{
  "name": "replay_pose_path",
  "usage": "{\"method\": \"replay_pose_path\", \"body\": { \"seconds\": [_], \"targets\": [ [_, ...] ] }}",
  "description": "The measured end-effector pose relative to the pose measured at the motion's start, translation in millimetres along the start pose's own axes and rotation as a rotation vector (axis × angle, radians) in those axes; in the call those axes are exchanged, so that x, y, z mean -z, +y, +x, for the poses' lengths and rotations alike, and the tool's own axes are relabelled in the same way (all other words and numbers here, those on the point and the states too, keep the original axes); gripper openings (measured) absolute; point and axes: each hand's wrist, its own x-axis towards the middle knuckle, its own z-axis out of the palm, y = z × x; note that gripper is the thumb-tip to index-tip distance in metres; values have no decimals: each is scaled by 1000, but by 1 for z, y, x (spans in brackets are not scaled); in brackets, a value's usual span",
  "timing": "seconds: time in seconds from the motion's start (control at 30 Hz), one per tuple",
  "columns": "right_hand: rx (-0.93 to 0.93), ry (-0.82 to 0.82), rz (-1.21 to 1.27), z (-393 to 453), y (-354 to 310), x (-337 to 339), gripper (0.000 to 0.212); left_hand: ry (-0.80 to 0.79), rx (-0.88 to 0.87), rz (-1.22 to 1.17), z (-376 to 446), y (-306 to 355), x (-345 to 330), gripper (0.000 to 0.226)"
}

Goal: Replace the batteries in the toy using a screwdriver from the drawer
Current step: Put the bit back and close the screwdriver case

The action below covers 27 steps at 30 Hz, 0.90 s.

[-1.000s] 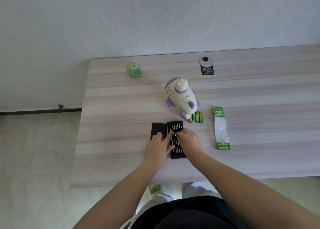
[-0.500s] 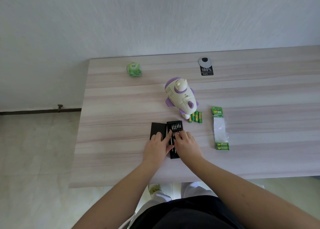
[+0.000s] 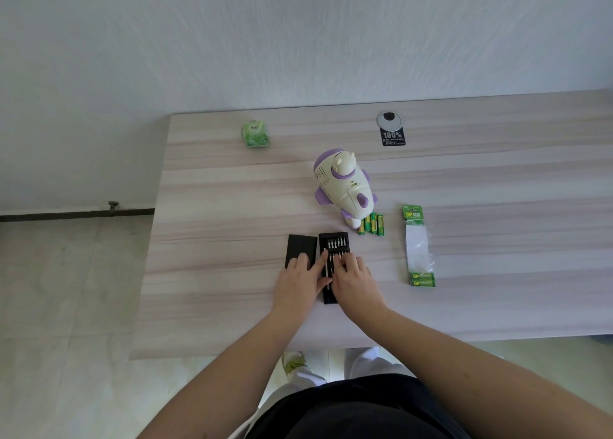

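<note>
Head view of a pale wood-grain tabletop (image 3: 215, 272) set against a white wall; a person's two bare forearms reach in from the lower edge. Left hand (image 3: 300, 284): fingers extended and fairly straight, lying partly on the black lid (image 3: 300, 244) and with the forefinger reaching onto the left edge of the open screwdriver case (image 3: 333, 241); it grasps nothing. Right hand (image 3: 355, 281): laid over the middle and near part of the case, fingers bent down among the bits; whether they pinch a bit or driver cannot be told. The case shows a row of silver-tipped bits at its far end; a thin silver shaft lies along its left side between the two hands; the lid rests just beside the case on its left. The toy (image 3: 343, 186), cream with purple trim, stands beyond the case, near the middle of the tabletop; four loose green batteries (image 3: 373, 224) lie side by side, touching or almost touching its near right foot. The battery pack (image 3: 418, 246), an opened blister strip with two green cells at its near end, lies well to the right. A green wrapped packet (image 3: 254, 134) sits near the far left corner; a round grey cable grommet (image 3: 388, 120) with a black label (image 3: 393, 138) sits near the far edge.
</note>
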Motion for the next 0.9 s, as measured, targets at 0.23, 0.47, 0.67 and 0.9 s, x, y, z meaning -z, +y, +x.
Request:
{"method": "replay_pose_path", "body": {
  "seconds": [0.23, 0.47, 0.67, 0.9],
  "targets": [
    [-10, 132, 166, -12, 3, 0, 45, -36, 22, 8, -1, 1, 4, 61],
    [-53, 118, 320, -6, 7, 8, 29, -32, 10, 8, 0, 0, 3, 61],
    [-277, 124, 512, 3, 18, 23, 25, -24, -5, 1, 0, -1, 3, 60],
    [-234, 15, 447, 24, 29, 33, 21, -20, -17, 4, 0, -2, 6, 58]
  ]
}}
